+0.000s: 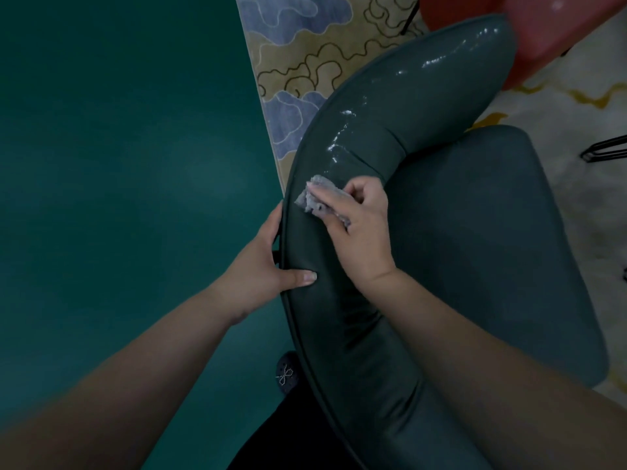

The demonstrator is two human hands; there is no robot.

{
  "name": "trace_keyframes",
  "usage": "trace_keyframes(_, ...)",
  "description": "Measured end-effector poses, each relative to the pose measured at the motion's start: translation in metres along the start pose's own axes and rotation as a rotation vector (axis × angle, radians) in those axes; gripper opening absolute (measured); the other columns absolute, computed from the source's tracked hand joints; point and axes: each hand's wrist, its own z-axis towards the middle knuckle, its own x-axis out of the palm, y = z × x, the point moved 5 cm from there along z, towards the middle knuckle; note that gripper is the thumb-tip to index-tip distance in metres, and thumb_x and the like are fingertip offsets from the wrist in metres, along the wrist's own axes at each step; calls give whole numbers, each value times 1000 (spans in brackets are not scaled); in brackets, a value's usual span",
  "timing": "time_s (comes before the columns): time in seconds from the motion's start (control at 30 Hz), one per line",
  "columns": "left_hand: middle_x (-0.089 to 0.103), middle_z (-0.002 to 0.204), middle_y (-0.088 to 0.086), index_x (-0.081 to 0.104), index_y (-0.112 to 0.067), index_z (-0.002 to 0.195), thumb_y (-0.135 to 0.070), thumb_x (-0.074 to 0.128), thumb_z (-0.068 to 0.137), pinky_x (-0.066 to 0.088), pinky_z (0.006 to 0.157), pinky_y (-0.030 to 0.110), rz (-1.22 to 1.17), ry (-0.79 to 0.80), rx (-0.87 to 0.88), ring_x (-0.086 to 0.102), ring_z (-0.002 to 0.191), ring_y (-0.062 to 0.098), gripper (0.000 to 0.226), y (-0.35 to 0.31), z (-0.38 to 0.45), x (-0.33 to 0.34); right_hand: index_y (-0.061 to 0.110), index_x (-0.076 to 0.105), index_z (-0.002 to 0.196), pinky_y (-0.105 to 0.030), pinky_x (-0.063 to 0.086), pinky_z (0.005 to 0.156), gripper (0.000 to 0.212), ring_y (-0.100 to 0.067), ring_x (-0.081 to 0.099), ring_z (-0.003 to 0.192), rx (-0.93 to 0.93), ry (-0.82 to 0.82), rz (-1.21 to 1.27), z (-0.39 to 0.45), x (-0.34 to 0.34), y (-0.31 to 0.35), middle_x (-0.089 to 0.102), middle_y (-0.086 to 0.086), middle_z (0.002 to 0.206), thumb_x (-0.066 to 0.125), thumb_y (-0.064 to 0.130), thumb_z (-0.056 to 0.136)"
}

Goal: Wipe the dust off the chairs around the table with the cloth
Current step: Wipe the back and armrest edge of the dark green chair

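A dark green padded chair [475,249] fills the right half of the view, its curved backrest [390,106] sweeping from top right down to the bottom middle. White dust specks trail along the backrest above the cloth. My right hand [359,228] presses a small grey cloth [317,196] onto the top of the backrest, fingers curled over the cloth. My left hand [268,262] grips the outer rim of the backrest, with the thumb lying on its padded top and the fingers hidden behind the rim.
A teal floor [118,181] lies to the left. A patterned rug [305,56] runs under the chair. A red chair [559,28] stands at the top right, and black metal legs [607,150] show at the right edge. A dark shoe [286,373] sits below the backrest.
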Motion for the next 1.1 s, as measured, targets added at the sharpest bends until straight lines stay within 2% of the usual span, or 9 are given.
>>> trace_keyframes(0.17,51,135,-26,24,-42,149,2,78,73,43,107,39,-1,-5,4,52,124,4,103,1,-3,0,29,69,113,-19,43,84,31,-10,50,91,7,110,112,-54,-18,-9,44,-5,95,67,14,86)
trace_keyframes(0.23,50,137,-25,23,-43,149,0,78,73,41,108,40,2,0,1,51,125,5,103,1,-3,0,45,67,92,-8,40,81,28,1,56,93,170,10,181,-55,-33,-22,50,0,97,64,17,89)
trace_keyframes(0.3,48,137,-27,22,-46,148,-4,78,72,39,109,40,11,6,-4,50,127,6,103,2,-3,-1,44,58,81,-2,38,81,24,3,58,106,367,-127,245,-53,-38,-40,55,3,105,59,23,93)
trace_keyframes(0.37,46,139,-27,21,-48,147,-11,79,69,38,110,40,19,5,-1,47,128,4,104,2,-3,-1,24,67,103,1,36,82,14,13,54,103,504,-177,268,-49,-29,-49,54,3,115,56,26,94)
trace_keyframes(0.43,44,141,-26,20,-48,148,-16,78,66,38,110,40,29,2,0,45,130,2,105,2,-3,0,9,64,121,-3,40,87,32,10,55,89,562,-199,219,-47,-14,-47,49,0,114,57,24,94)
trace_keyframes(0.53,46,141,-23,22,-45,148,-16,78,65,38,110,41,25,-3,6,45,129,2,105,2,-2,0,18,60,129,-9,43,83,37,-6,49,81,371,-191,87,-56,-8,-17,39,0,100,63,21,92)
trace_keyframes(0.63,54,133,-24,25,-46,146,-13,78,65,43,106,40,24,-6,9,52,123,1,103,3,-2,0,17,65,123,-7,39,83,40,-4,43,84,67,-91,-16,-73,-8,3,41,-1,95,69,11,84)
trace_keyframes(0.83,48,138,-25,24,-47,146,-18,79,66,40,108,41,20,0,27,46,127,0,101,3,-1,-1,19,65,122,0,37,83,37,-1,49,83,451,-329,187,-13,-9,-28,42,-3,103,70,11,86)
trace_keyframes(1.1,54,135,-14,39,-36,143,-16,71,85,49,99,33,-28,-143,50,59,113,2,70,-12,20,-6,15,70,112,-5,40,81,33,-5,49,83,119,-246,17,-24,-6,-16,45,-4,96,73,6,81)
